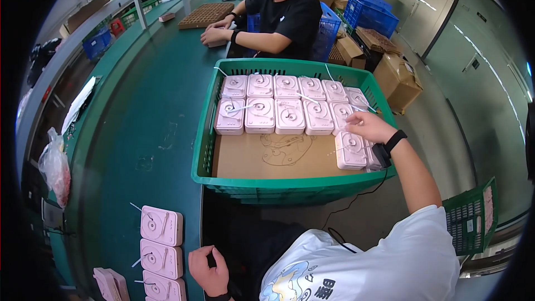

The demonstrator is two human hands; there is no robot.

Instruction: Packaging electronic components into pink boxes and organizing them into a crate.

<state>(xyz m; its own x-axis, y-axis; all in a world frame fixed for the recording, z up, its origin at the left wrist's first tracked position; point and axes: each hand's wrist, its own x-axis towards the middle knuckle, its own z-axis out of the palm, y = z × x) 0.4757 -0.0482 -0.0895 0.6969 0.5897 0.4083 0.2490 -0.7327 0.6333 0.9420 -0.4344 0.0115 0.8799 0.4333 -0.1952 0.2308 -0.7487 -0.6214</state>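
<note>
A green plastic crate [202,159] holds rows of pale pink, square-cornered boxes shaped like small record players [289,116], each with a round disc and a tone arm. My right hand [370,127] is over the crate's right side, just above a pink record player [351,149] in the nearest row. Its fingers point left, slightly apart, with nothing visible between them. My left hand [209,272] hangs by the bench edge with loosely curled fingers, thumb apart, holding nothing I can see. Beside it, several more pink record players [161,226] stand in a column on the bench.
Brown cardboard [239,156] with a drawn outline lines the crate. A green bench [128,150] runs along the left. Across the crate sits a person in black [284,17], hands on a pink piece beside a brown divided tray [206,15]. Blue crates [370,14] and cartons [397,81] stand behind.
</note>
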